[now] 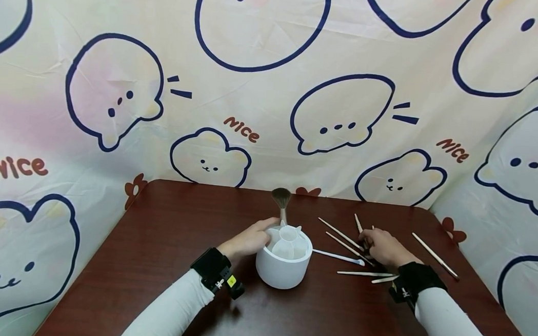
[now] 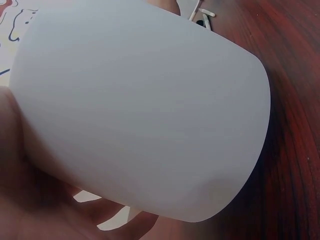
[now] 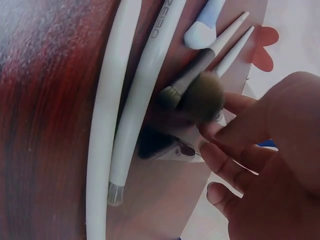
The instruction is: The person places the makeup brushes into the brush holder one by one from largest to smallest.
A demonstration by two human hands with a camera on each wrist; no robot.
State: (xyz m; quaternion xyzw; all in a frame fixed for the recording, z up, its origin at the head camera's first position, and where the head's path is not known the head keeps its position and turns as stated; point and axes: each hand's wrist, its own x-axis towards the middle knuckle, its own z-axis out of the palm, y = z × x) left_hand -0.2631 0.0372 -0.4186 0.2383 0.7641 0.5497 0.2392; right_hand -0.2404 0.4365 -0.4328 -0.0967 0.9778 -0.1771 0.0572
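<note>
My left hand (image 1: 250,240) grips a white round brush holder (image 1: 281,272) by its far left side. The holder stands upright on the table, with petal-shaped dividers in its top. A fan brush (image 1: 281,198) rises behind its rim, bristles up. In the left wrist view, the holder's smooth wall (image 2: 145,110) fills most of the picture, fingers curled along it. Over the loose makeup brushes to the right is my right hand (image 1: 388,249). Its thumb and fingertips pinch a makeup brush with a fluffy brown head (image 3: 204,97), close over the others.
Several pale-handled brushes (image 1: 341,233) lie scattered around the right hand. One brush with a light blue handle (image 1: 337,256) points toward the holder. A separate brush (image 1: 435,255) lies near the right edge of the dark wooden table (image 1: 193,204). Printed cloth (image 1: 273,101) hangs behind.
</note>
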